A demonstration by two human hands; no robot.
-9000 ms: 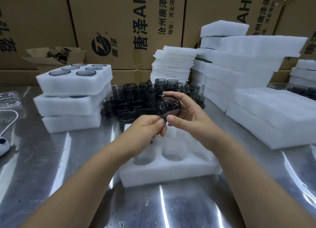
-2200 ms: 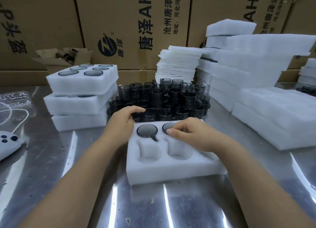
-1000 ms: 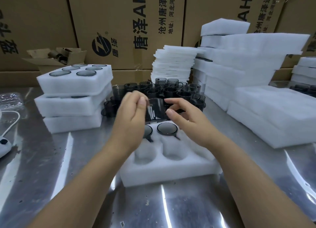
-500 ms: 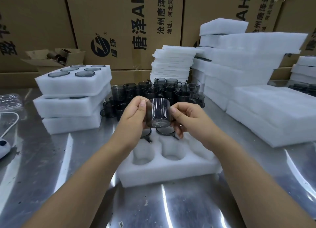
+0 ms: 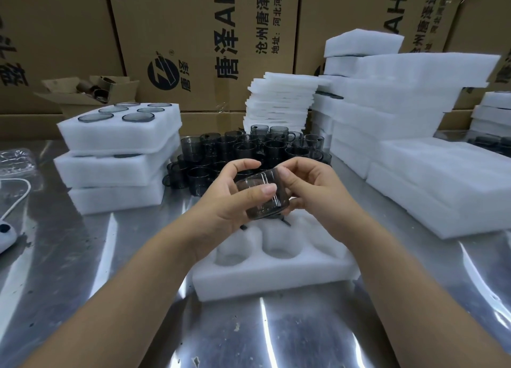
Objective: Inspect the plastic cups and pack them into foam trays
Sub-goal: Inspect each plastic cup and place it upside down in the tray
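Both my hands hold one smoky grey plastic cup (image 5: 266,202) tilted on its side above the far end of a white foam tray (image 5: 273,273). My left hand (image 5: 229,202) grips it with thumb across its wall and fingers behind. My right hand (image 5: 309,186) pinches its other end. Two near pockets of the tray show hollow; the far pockets are hidden behind my hands. A cluster of several loose grey cups (image 5: 249,152) stands just beyond on the steel table (image 5: 83,257).
A stack of three filled foam trays (image 5: 116,157) stands at the left. Thin foam sheets (image 5: 279,102) and tall foam tray stacks (image 5: 414,124) fill the right. Cardboard boxes (image 5: 210,36) wall the back. A white device with cable (image 5: 5,229) lies far left.
Two cups went into the tray's far pockets, then my hands lifted another cup from the cluster. In the last half second it has tipped from upright onto its side and lowered slightly.
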